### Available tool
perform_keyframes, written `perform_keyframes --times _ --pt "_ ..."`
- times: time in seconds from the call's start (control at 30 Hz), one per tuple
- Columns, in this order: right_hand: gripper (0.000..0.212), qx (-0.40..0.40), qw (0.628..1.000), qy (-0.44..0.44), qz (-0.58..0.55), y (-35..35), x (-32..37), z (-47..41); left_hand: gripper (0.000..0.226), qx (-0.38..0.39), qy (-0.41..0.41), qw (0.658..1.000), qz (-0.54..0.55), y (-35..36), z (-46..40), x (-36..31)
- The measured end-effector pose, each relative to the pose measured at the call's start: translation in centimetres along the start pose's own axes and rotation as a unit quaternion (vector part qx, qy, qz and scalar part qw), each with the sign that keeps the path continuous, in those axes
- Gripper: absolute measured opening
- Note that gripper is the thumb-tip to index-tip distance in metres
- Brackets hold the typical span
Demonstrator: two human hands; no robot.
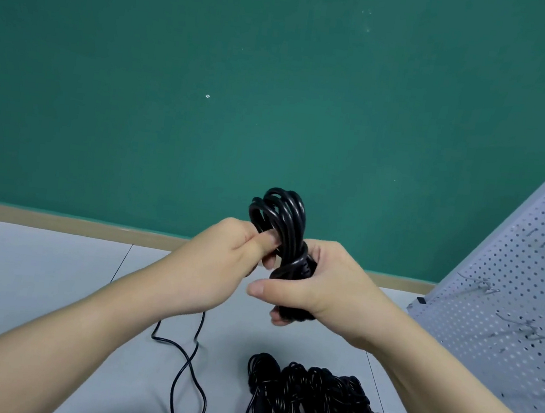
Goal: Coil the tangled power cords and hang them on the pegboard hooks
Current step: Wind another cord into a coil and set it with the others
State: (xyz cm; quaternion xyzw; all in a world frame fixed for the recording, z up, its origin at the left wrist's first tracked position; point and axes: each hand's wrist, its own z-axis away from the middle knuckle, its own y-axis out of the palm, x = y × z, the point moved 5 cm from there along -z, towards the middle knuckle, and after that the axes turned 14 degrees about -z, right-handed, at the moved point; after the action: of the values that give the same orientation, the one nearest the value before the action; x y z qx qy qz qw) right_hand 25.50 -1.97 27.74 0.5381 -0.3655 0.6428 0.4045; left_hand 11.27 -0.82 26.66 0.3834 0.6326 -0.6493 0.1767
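The right hand (316, 286) grips the waist of the coiled cord (280, 217), held up above the tabletop (37, 264); the left hand (223, 268) pinches its loops. The loose tail (188, 366) trails down and could snag the tangled pile (326, 406), or the loops could spring apart if either grip slackens. The pegboard (525, 303) stands to the right.

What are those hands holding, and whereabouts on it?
A coiled black cord. The right hand grips its wrapped middle; the left hand pinches the loops just above.
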Motion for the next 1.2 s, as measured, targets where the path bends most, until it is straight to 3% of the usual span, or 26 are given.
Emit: perform_keyframes --times 0.2,0.3,0.53,0.63,0.8,0.97,1.1,1.2 --pt "0.020 -0.020 1.000 0.003 0.014 -0.7 -0.2 -0.2 0.042 0.017 0.038 0.999 -0.030 -0.3 0.6 -1.7" --pt "0.012 -0.036 0.999 0.000 0.015 -1.1 -0.2 -0.2 0.049 0.034 0.067 0.997 -0.030 -0.2 0.9 -2.3" --pt "0.004 -0.092 0.989 -0.061 0.099 -0.2 -0.4 -0.3 0.035 0.003 0.070 0.994 -0.088 -0.5 1.0 -1.2" --pt "0.010 -0.007 0.997 -0.054 0.055 0.7 -0.1 0.3 0.046 -0.003 0.092 0.991 -0.097 -1.1 1.4 -0.7" --pt "0.020 0.095 0.985 0.016 -0.143 2.1 -1.0 1.1 0.064 0.001 0.111 0.991 -0.069 -1.4 1.7 0.2" --pt "0.017 0.149 0.943 0.095 -0.282 2.6 -1.4 0.9 0.042 0.032 0.137 0.990 0.026 -1.1 1.9 -0.8" --pt "0.009 0.187 0.942 0.103 -0.261 2.3 -1.4 0.6 0.029 0.052 0.140 0.988 0.026 -1.3 2.0 -1.3" --pt "0.010 0.140 0.969 0.076 -0.188 2.7 -1.5 0.3 0.038 0.032 0.133 0.990 -0.029 -1.3 1.7 -0.5"
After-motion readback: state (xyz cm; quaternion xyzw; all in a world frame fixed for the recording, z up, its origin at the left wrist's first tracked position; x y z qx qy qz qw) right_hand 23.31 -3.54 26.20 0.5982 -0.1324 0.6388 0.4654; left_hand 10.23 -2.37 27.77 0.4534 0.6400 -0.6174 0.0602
